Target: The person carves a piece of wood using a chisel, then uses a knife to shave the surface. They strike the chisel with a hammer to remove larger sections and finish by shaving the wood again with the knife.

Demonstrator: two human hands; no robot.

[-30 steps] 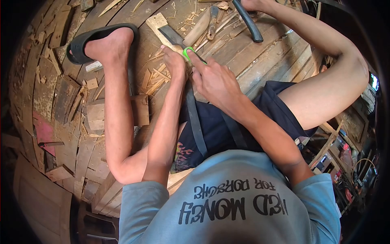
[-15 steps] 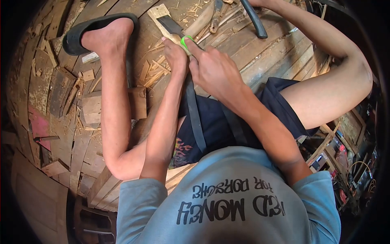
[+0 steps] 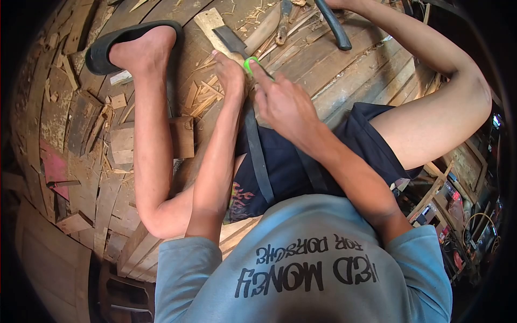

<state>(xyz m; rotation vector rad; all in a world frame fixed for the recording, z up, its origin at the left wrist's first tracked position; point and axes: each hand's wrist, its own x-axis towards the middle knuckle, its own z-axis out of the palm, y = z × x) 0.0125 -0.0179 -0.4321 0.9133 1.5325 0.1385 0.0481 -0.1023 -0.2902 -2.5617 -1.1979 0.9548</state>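
Pale wood strip (image 3: 206,21) gripped by the left hand (image 3: 232,78), green-collared bladed tool (image 3: 230,41) clasped in the right hand (image 3: 285,105) — best worked shallow, both hands near of its edge.

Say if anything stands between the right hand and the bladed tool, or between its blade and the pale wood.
Nothing visible does. The right hand grips the bladed tool, whose blade overlaps the pale wood; whether they touch is unclear. The left hand holds the wood, below the blade in view.
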